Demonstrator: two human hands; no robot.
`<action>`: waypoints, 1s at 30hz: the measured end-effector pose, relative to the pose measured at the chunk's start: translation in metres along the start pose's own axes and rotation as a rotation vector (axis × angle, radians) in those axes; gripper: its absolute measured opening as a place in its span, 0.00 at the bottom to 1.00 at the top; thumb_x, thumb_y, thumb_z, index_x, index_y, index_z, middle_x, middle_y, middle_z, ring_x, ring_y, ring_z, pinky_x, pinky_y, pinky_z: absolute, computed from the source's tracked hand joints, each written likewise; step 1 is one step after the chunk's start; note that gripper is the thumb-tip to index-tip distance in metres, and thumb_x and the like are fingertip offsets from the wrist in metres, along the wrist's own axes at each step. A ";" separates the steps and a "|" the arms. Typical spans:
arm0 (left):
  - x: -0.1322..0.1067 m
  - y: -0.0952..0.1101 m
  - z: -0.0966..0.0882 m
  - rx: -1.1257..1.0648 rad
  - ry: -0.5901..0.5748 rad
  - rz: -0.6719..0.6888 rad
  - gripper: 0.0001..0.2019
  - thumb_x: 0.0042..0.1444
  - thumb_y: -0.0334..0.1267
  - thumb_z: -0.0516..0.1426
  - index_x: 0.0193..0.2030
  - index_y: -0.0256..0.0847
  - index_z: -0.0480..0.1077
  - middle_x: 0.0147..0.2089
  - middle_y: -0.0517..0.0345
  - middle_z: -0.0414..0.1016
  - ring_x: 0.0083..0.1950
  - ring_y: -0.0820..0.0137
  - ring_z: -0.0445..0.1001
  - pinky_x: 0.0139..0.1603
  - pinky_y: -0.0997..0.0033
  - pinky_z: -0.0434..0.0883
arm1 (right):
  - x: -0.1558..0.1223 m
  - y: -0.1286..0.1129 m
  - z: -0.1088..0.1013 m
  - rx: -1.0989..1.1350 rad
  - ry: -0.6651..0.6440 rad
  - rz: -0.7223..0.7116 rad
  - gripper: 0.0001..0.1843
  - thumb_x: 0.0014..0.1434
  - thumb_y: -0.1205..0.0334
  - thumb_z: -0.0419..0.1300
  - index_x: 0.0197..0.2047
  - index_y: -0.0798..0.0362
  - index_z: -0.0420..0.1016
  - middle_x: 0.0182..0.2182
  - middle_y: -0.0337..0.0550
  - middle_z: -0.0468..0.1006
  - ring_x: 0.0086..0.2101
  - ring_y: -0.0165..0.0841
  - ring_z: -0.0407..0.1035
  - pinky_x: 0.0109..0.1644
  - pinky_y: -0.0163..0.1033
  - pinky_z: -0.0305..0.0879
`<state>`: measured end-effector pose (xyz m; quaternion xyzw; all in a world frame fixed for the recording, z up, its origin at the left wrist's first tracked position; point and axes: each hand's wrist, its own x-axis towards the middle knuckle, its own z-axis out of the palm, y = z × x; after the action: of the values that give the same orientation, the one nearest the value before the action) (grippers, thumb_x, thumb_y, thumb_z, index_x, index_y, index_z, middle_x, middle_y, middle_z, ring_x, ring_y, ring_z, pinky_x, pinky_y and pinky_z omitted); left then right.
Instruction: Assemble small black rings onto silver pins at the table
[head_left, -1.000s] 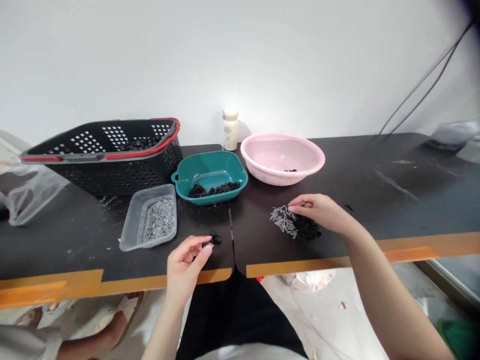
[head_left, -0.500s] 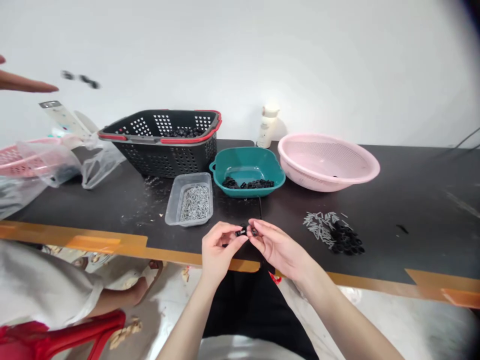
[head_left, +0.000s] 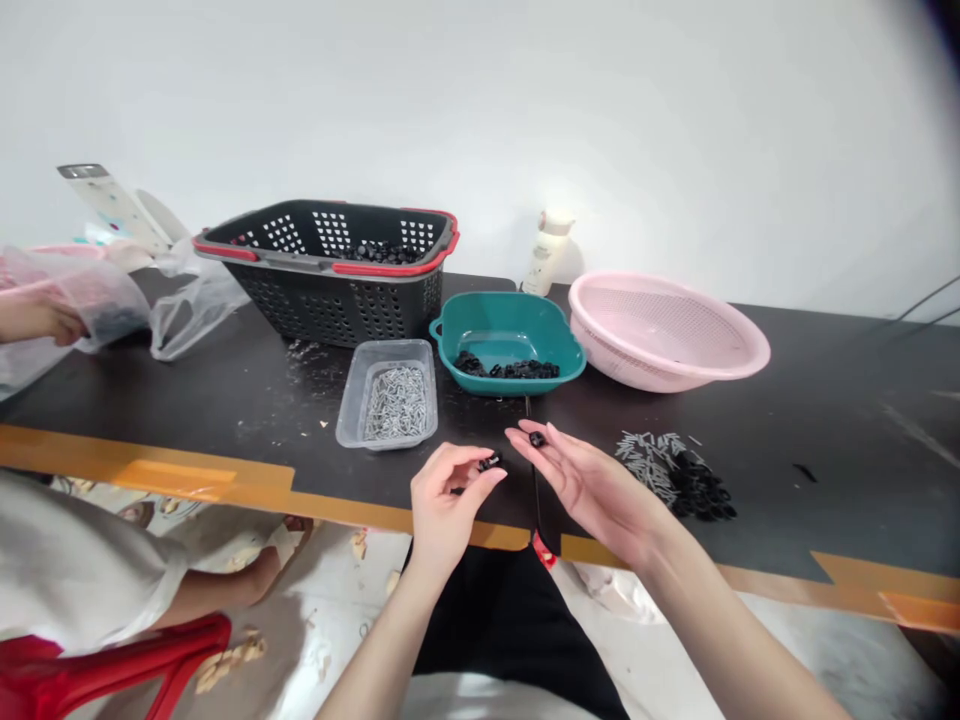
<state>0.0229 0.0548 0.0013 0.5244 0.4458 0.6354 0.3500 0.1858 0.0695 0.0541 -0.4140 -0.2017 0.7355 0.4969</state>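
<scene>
The left hand (head_left: 448, 498) pinches a small black part (head_left: 490, 462), its long axis too small to tell; the right hand (head_left: 589, 484) is open, a second black part (head_left: 536, 439) just beside its fingertips.

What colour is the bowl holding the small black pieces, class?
The bowl is teal, shown in the head view.

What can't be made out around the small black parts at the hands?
All in the head view:
Left hand: fingers cover most of the black piece; its shape is unclear.
Right hand: second black piece too small to show whether it touches the fingers.
Black perforated plastic basket: its wall hides most of the black pieces inside.
</scene>
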 end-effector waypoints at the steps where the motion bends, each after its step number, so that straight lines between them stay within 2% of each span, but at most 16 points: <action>1: 0.000 0.000 0.000 -0.005 0.007 -0.002 0.07 0.48 0.34 0.67 0.36 0.41 0.78 0.31 0.60 0.75 0.28 0.76 0.73 0.30 0.80 0.74 | -0.003 -0.003 0.001 -0.001 -0.011 0.004 0.08 0.62 0.66 0.61 0.42 0.58 0.81 0.48 0.49 0.81 0.53 0.36 0.73 0.58 0.31 0.71; 6: -0.001 -0.001 0.000 -0.002 0.014 0.041 0.07 0.46 0.35 0.68 0.33 0.40 0.77 0.28 0.62 0.74 0.26 0.77 0.72 0.28 0.80 0.73 | -0.011 -0.004 0.010 -0.012 -0.035 0.020 0.09 0.63 0.68 0.59 0.44 0.57 0.80 0.45 0.49 0.83 0.50 0.33 0.76 0.52 0.29 0.74; 10: -0.001 0.004 0.000 0.014 0.001 0.097 0.06 0.48 0.37 0.68 0.34 0.41 0.79 0.28 0.60 0.74 0.28 0.74 0.73 0.29 0.77 0.74 | -0.008 0.006 0.015 0.020 -0.032 0.037 0.07 0.65 0.62 0.59 0.40 0.53 0.78 0.45 0.47 0.83 0.45 0.33 0.78 0.44 0.32 0.77; 14: -0.002 0.018 0.003 0.091 0.009 0.185 0.05 0.53 0.35 0.65 0.37 0.42 0.78 0.34 0.57 0.76 0.33 0.73 0.75 0.33 0.77 0.75 | -0.006 0.014 0.016 0.056 -0.108 0.017 0.07 0.61 0.58 0.63 0.35 0.52 0.76 0.44 0.45 0.83 0.43 0.31 0.79 0.46 0.34 0.76; 19: 0.000 0.033 0.008 0.206 -0.009 0.227 0.05 0.55 0.35 0.64 0.40 0.41 0.77 0.36 0.57 0.76 0.36 0.72 0.77 0.39 0.74 0.77 | -0.004 0.019 0.012 -0.043 -0.143 -0.023 0.11 0.56 0.52 0.67 0.35 0.50 0.75 0.42 0.40 0.83 0.40 0.31 0.78 0.46 0.35 0.74; 23: 0.003 0.037 0.013 0.326 -0.029 0.304 0.05 0.56 0.35 0.64 0.39 0.41 0.77 0.37 0.57 0.77 0.38 0.71 0.77 0.41 0.72 0.75 | -0.003 0.023 0.007 0.005 -0.207 -0.044 0.09 0.56 0.55 0.68 0.33 0.49 0.74 0.34 0.32 0.81 0.33 0.26 0.75 0.43 0.32 0.73; 30: 0.000 0.044 0.023 0.459 -0.070 0.411 0.05 0.55 0.35 0.64 0.40 0.41 0.77 0.38 0.57 0.79 0.37 0.71 0.77 0.40 0.73 0.75 | -0.011 0.019 -0.002 0.044 -0.240 -0.086 0.14 0.53 0.53 0.70 0.29 0.50 0.71 0.27 0.29 0.77 0.31 0.24 0.73 0.42 0.32 0.72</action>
<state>0.0469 0.0435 0.0440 0.6903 0.4502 0.5572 0.1017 0.1781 0.0516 0.0436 -0.3029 -0.2610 0.7620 0.5094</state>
